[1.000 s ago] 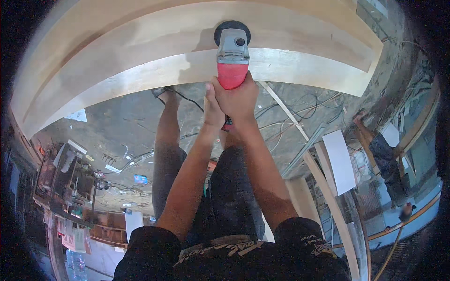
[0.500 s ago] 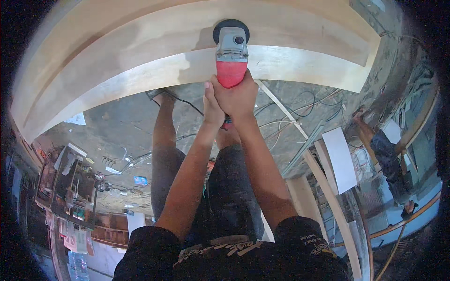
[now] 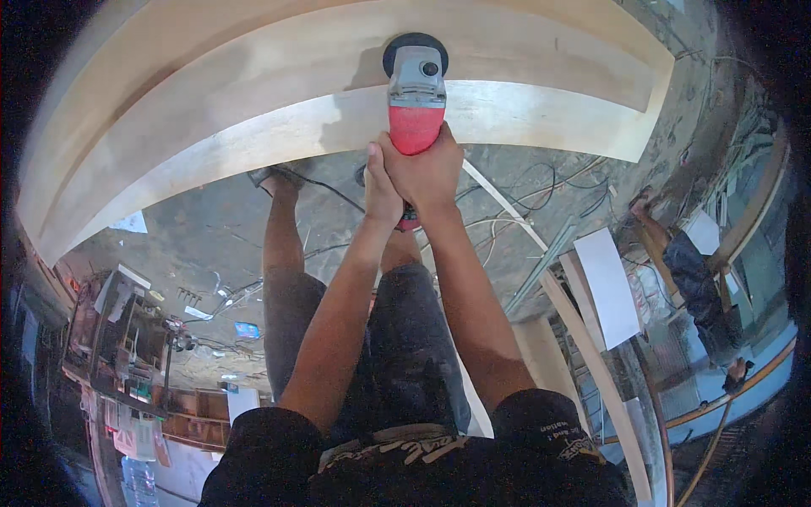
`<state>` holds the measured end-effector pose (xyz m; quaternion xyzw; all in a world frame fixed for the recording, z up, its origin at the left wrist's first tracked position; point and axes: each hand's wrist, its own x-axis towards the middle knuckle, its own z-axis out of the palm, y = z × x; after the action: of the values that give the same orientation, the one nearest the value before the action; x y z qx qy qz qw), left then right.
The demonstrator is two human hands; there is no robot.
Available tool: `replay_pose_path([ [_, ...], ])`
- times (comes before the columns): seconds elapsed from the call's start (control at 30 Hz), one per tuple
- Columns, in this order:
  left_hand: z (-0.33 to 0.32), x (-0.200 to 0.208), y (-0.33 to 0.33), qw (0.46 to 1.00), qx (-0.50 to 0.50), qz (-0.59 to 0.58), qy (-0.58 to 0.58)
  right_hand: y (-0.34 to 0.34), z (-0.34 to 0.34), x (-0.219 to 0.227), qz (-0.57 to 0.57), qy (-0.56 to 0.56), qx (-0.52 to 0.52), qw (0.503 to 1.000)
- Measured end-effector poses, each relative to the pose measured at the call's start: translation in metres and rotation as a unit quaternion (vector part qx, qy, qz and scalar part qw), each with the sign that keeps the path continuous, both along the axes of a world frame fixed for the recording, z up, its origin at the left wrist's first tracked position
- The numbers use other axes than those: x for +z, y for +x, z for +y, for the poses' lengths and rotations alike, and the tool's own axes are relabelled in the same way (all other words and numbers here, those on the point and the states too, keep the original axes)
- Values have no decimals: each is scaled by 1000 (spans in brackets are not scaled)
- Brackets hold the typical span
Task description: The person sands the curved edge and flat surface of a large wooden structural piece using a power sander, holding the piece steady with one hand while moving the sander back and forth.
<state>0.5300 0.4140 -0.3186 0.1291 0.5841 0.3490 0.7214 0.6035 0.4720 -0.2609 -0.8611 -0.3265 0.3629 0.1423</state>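
A red and grey angle grinder [image 3: 416,125] with a round black disc is held out in front of me. Its disc rests against, or just over, a long pale wooden board [image 3: 279,72] that spans the far side. My right hand [image 3: 428,171] is wrapped round the red body near its rear end. Beside it, my left hand [image 3: 384,188] closes on the same tool, thumb pointing up. The back end of the grinder shows a little below the hands. Fingers under the body are hidden.
Dark cables [image 3: 541,198] cross the floor beneath the board. White panels [image 3: 606,287] and timber strips [image 3: 591,363] lean at the right, where another person's leg [image 3: 697,279] shows. A cluttered wooden rack [image 3: 118,338] stands at the left.
The view has shifted slightly, and the board's right end sits a little further left in the picture. Both hands keep their hold, with the grinder at nearly the same spot on the board.
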Motion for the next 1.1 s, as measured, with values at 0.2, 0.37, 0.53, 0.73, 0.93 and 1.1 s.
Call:
replay_pose_path([
  [0.2, -4, -9, 18, 997, -15, 69, -2, 17, -1, -1, -6, 5, -8, 1000],
  [0.37, -11, -16, 29, 996, -40, 84, 3, 33, -7, -7, 0, 34, -14, 999],
  [0.53, -11, -13, 40, 996, -29, 79, -5, 41, -5, -1, 12, 51, -30, 998],
  [0.73, 24, 22, 27, 990, 129, -59, 4, 18, 23, 6, 6, -26, 37, 999],
  [0.93, 25, 17, -11, 982, 154, -105, -4, -18, 34, 14, 59, -32, 85, 994],
  [1.1, 17, 25, -16, 992, 110, -68, 0, -21, 24, 11, 44, -56, 88, 994],
])
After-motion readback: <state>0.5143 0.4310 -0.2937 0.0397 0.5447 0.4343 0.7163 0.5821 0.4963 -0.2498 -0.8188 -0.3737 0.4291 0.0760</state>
